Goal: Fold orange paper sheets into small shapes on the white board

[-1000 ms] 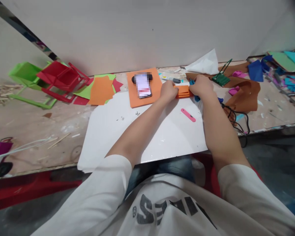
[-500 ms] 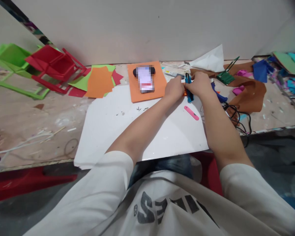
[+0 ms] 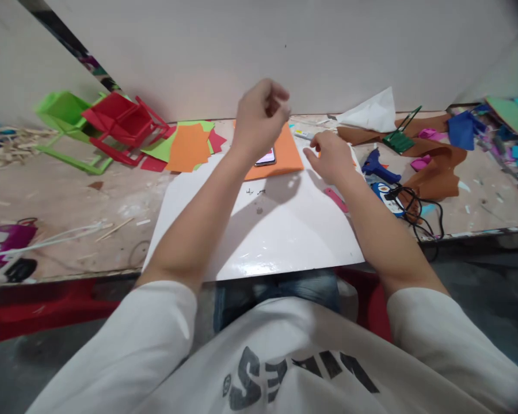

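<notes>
My left hand (image 3: 261,115) is raised above the table with its fingers curled in loosely; I see nothing in it. It hovers over an orange foam sheet (image 3: 291,156) on which a phone (image 3: 266,156) lies, mostly hidden by the hand. My right hand (image 3: 330,158) lies palm down, fingers apart, at the far right corner of the white board (image 3: 263,230). It covers a small folded orange piece (image 3: 354,163), of which only edges show. A pink cutter (image 3: 335,199) lies on the board beside my right wrist.
A blue glue gun (image 3: 377,167) and a black cable (image 3: 414,207) lie right of the board on brown felt (image 3: 435,172). Red (image 3: 121,123) and green (image 3: 64,115) miniature chairs and coloured sheets (image 3: 190,146) lie at the left. White paper (image 3: 366,112) leans on the wall.
My left hand has let go of the folded orange piece and risen above the phone. My right hand has opened over the piece. The blue glue gun now lies on the table.
</notes>
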`<state>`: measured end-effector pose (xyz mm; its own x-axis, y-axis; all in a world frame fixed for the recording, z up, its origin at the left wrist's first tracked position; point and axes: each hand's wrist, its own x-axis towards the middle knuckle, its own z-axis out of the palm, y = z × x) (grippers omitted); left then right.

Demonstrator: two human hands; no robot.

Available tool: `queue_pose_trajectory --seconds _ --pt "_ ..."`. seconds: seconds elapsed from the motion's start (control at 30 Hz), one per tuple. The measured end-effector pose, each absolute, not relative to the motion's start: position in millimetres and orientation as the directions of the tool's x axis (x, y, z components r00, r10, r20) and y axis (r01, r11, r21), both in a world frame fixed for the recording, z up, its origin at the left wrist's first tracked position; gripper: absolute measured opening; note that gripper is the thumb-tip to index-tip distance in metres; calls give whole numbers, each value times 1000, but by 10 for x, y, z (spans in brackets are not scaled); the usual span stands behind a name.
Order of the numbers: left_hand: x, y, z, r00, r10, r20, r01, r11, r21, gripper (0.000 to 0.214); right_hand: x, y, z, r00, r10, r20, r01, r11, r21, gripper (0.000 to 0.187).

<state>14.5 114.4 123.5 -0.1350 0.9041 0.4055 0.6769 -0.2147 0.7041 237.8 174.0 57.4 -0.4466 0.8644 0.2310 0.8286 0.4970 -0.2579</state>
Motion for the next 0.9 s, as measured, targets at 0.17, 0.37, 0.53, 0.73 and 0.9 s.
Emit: queue_pose_trajectory --seconds 0.17,0.37,0.53,0.73,0.9 --pt "-496 647 490 -130 978 162 880 39 474 4 2154 1572 338 -643 734 219 694 680 -237 32" --pt "-736 721 17 -108 985 133 896 39 443 13 2088 1546 184 -684 715 145 681 697 -224 32" --pt "-827 756 33 -75 992 105 872 14 489 9 2116 1614 162 -672 729 129 689 680 -251 33" --pt "-826 682 6 -1 986 167 888 -76 453 18 2135 1617 164 -675 721 155 673 688 -272 35" --pt "-744 700 38 45 986 160 898 -110 425 14 2118 1557 162 -697 697 169 655 714 -248 35"
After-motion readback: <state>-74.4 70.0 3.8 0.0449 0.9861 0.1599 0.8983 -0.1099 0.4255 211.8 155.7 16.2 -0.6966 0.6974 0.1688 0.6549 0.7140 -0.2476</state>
